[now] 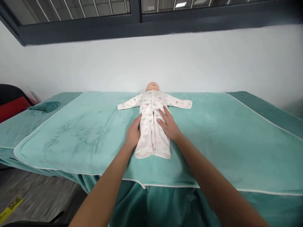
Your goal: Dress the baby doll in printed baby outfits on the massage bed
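Note:
A baby doll (152,86) lies on its back, its head toward the wall. It wears a white printed baby top (152,102) with both sleeves stretched sideways. White printed baby pants (146,138) cover its legs, and their hems point toward me. My left hand (133,131) rests along the left side of the pants near the waist, its fingers extended and partly hidden. My right hand (169,125) lies on the right side of the clothes near the waist, with its fingers spread. The doll's hands and feet do not show.
A light green blanket (78,135) with white piping covers the table. Darker green cloth (267,107) shows at the sides and front. Behind stands a white wall (94,66) below a dark window frame (82,30). A red and black chair (13,105) is at far left.

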Demonstrator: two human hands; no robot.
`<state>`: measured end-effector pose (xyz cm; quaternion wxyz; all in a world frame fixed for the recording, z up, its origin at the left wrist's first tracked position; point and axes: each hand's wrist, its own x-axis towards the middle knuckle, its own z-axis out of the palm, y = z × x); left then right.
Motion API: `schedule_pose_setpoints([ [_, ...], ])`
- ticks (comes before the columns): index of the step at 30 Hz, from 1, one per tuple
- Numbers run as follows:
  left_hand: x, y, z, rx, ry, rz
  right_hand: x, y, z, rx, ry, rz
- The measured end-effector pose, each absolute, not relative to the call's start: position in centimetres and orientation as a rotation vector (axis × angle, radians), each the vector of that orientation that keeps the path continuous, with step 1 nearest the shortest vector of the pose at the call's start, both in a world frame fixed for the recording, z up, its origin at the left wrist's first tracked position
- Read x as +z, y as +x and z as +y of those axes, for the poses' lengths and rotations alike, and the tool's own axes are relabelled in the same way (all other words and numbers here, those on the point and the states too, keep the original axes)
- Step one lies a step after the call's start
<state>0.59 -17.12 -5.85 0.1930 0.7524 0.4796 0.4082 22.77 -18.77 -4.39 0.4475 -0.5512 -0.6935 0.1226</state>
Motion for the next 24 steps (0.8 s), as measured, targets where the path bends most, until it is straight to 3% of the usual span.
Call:
schedule_pose_setpoints([
  [7,-5.4,-0.1,-14.0,1.103,2.178,1.566,-4.9,23.0,-22.0,0.409,-1.443,-1.763],
  [12,-4.4,-2.7,-7.5,0.839,2.41,1.921,-5.8,26.5,-19.9,0.206,-1.55,-1.593],
  [19,-4.1,-7.6,-0.7,0.583,2.375,2.125,-5.5,33.4,-13.2,-0.081,-2.233,-1.534],
  [24,-4.0,-9.1,1.3,0.461,2.541,2.098,-6.1,35.0,-11.4,-0.189,-2.423,-1.543],
])
